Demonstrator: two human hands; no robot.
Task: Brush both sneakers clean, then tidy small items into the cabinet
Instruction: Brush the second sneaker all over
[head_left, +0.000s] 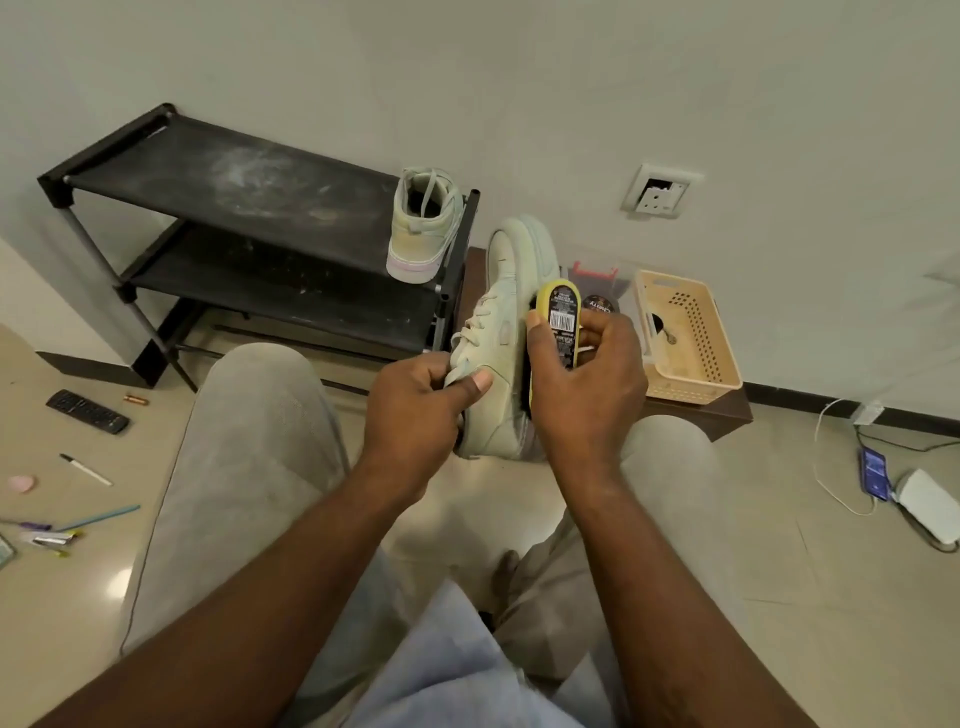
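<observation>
I grip one sneaker (498, 332) in my left hand (415, 410), my right hand (587, 384) wrapped round the brush (558, 317); second sneaker (423, 223) waits (floor clutter untouched).

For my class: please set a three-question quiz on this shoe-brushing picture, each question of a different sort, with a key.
1. True or false: the second sneaker stands on the top shelf of the black rack.
2. Multiple choice: the right hand grips A) a remote, B) the yellow brush, C) a pen.
3. Fill in: the beige basket sits on the person's ____ side of the held sneaker, which the left hand grips.

Key: 1 true; 2 B; 3 right.
</observation>
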